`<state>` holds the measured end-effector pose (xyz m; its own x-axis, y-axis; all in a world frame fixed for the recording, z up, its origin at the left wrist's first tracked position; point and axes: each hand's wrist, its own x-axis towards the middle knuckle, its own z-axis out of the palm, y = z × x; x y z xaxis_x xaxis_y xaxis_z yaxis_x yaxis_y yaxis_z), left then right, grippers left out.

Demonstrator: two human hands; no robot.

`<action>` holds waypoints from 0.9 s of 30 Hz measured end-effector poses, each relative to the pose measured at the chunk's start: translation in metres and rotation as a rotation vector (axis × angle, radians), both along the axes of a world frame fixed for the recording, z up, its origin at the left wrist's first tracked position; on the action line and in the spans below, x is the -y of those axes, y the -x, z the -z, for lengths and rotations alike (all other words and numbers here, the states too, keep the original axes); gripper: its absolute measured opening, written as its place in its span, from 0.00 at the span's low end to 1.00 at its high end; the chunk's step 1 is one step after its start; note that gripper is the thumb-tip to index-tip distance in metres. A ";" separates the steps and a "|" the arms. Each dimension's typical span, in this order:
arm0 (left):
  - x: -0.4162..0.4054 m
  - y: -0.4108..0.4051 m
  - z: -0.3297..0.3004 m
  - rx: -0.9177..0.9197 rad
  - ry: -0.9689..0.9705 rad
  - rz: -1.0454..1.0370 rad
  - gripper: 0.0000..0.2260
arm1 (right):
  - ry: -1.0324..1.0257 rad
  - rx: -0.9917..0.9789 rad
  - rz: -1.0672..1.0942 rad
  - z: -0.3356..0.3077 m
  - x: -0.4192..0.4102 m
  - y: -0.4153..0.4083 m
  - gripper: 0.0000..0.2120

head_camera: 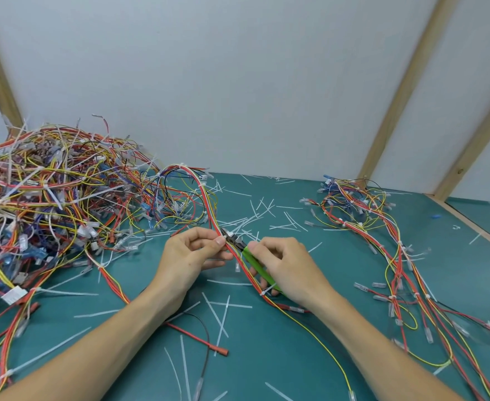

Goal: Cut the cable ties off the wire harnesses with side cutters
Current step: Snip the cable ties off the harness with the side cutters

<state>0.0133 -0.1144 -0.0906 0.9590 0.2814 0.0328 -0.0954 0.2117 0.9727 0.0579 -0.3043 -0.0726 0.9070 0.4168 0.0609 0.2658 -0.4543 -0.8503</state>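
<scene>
Person at the green-topped table (310, 357), both forearms in from the near edge. Left hand (193, 251) pinches a red/yellow wire harness (209, 206) between thumb and curled fingers, mid-table. Right hand (284, 263) is wrapped around the green handles of the side cutters (245, 251); the cutter head sits right against the harness just beside the left thumb, on a white cable tie (228, 234). Can't tell if the blades are closed on it, too small and partly covered.

The held harness arcs up and left into the big tangled pile of harnesses (50, 198) on the far left, and trails down-right under the right wrist toward the near edge. Another white tie (266, 291) is on it just below the right hand.

Smaller bunch of harnesses (382, 241) lies on the right side, well apart from the hands. Cut tie offcuts (223, 316) are scattered all over the table. White wall panels with wooden battens (394, 111) behind.
</scene>
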 end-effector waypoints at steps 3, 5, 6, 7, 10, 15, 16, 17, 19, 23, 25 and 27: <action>-0.001 0.000 0.001 -0.007 -0.002 -0.001 0.07 | 0.023 0.016 0.008 0.001 -0.001 -0.001 0.20; -0.001 -0.001 0.002 -0.011 0.008 -0.003 0.07 | 0.052 0.038 0.013 0.002 -0.001 -0.002 0.20; -0.001 -0.001 0.002 -0.011 0.008 -0.003 0.07 | 0.066 0.049 0.016 0.002 -0.001 -0.002 0.20; -0.002 -0.001 0.003 -0.011 0.005 -0.002 0.07 | 0.076 0.057 0.018 0.003 -0.001 -0.002 0.20; -0.002 -0.002 0.005 -0.007 -0.001 -0.003 0.07 | 0.097 0.079 0.023 0.003 -0.002 -0.002 0.21; -0.003 -0.004 0.007 -0.001 -0.001 0.002 0.10 | 0.093 0.096 0.034 0.005 -0.003 -0.002 0.21; -0.003 -0.004 0.007 0.001 -0.004 0.004 0.10 | 0.091 0.097 0.033 0.005 -0.003 -0.002 0.21; -0.002 -0.004 0.007 0.003 -0.004 0.003 0.11 | 0.093 0.100 0.031 0.005 -0.003 -0.002 0.21; -0.002 -0.004 0.007 0.006 -0.002 0.002 0.11 | 0.099 0.105 0.031 0.005 -0.003 -0.002 0.22; -0.003 -0.003 0.006 0.006 -0.002 0.006 0.12 | 0.091 0.111 0.029 0.005 -0.002 -0.002 0.22; -0.003 -0.004 0.007 0.005 -0.002 0.005 0.12 | 0.093 0.115 0.027 0.005 -0.002 -0.002 0.22; -0.003 -0.004 0.007 0.003 -0.003 0.003 0.12 | 0.098 0.121 0.028 0.005 -0.002 -0.002 0.23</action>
<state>0.0169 -0.1116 -0.0976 0.9598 0.2782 0.0368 -0.0978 0.2087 0.9731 0.0600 -0.3021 -0.0780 0.9067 0.4011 0.1308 0.3499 -0.5418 -0.7642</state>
